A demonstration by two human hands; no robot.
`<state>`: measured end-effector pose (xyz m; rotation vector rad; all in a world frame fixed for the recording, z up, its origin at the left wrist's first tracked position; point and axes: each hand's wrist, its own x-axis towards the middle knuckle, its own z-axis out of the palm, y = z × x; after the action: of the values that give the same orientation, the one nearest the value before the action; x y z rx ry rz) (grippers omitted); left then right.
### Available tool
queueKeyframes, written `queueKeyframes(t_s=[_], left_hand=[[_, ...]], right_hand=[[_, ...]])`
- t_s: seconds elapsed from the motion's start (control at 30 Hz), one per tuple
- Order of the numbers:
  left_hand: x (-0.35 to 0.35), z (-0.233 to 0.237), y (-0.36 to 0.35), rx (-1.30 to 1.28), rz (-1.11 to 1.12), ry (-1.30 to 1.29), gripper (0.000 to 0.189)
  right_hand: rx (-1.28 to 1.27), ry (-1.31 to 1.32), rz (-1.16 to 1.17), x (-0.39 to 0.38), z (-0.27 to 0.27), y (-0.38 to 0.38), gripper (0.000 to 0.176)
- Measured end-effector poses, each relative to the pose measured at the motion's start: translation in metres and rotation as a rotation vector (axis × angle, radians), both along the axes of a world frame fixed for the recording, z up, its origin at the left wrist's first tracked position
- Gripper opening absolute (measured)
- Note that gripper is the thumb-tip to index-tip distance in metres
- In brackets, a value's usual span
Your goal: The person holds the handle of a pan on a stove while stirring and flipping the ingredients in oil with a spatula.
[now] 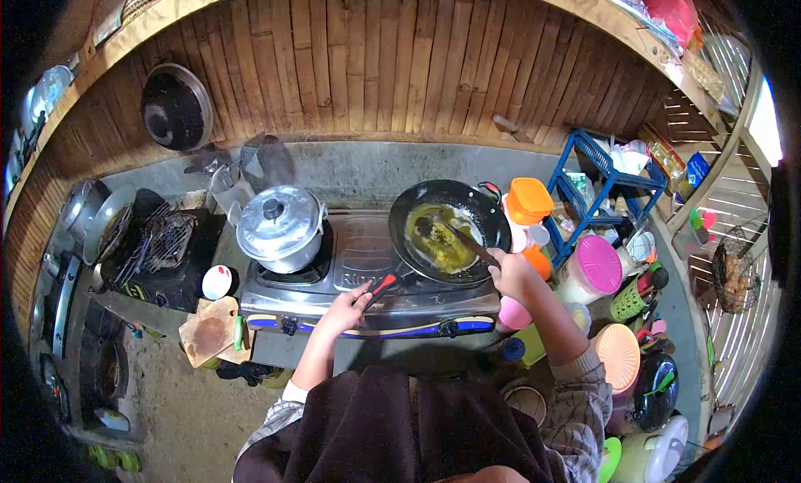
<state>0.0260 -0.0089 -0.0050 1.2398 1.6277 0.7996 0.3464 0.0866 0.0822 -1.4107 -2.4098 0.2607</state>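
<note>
A black wok [446, 190] rests on the right burner of the gas stove [367, 276]. Inside it are yellow-green oil and a clump of yellowish paste [450, 251]. My left hand [344, 310] is closed round the wok's red and black handle [382, 288]. Over the wok's right rim, my right hand [511, 276] grips a brown spatula [472, 244], whose far end sits in the paste. Its exact blade shape is hard to see. A lidded aluminium pot [279, 224] stands on the left burner.
To the right stand an orange container [529, 201], a blue rack [596, 162] and a tub with a pink lid [598, 264]. Left of the stove are a cutting board [209, 334], a white round object [216, 282] and a grill rack [165, 239]. A pan [176, 108] hangs on the wall.
</note>
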Motion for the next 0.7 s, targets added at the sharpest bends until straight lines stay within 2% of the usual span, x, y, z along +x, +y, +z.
queueKeyframes(t_s=[0.13, 0.33, 0.4, 0.47, 0.53, 0.63, 0.7], left_hand=[[-0.004, -0.004, 0.003, 0.050, 0.000, 0.002, 0.037], [-0.011, -0.014, 0.009, 0.093, -0.016, -0.066, 0.034], [-0.012, -0.016, 0.011, 0.074, -0.012, -0.058, 0.033], [-0.011, -0.013, 0.010, 0.075, 0.006, -0.068, 0.033], [-0.011, -0.012, 0.009, 0.142, -0.008, -0.060, 0.032], [-0.009, 0.000, 0.007, 0.109, 0.001, -0.047, 0.032], [-0.010, -0.001, 0.006, 0.081, -0.009, -0.058, 0.033]], right_hand=[[-0.014, -0.057, -0.133, 0.001, -0.003, 0.010, 0.035], [0.069, 0.045, -0.036, 0.028, 0.009, 0.000, 0.030], [-0.061, 0.077, -0.015, 0.032, 0.022, -0.009, 0.027], [-0.046, 0.062, 0.007, 0.036, 0.031, -0.022, 0.027], [-0.113, -0.070, -0.028, 0.039, 0.042, -0.034, 0.028], [-0.080, -0.172, -0.089, 0.040, 0.057, -0.055, 0.031], [-0.123, -0.169, -0.084, 0.039, 0.075, -0.070, 0.032]])
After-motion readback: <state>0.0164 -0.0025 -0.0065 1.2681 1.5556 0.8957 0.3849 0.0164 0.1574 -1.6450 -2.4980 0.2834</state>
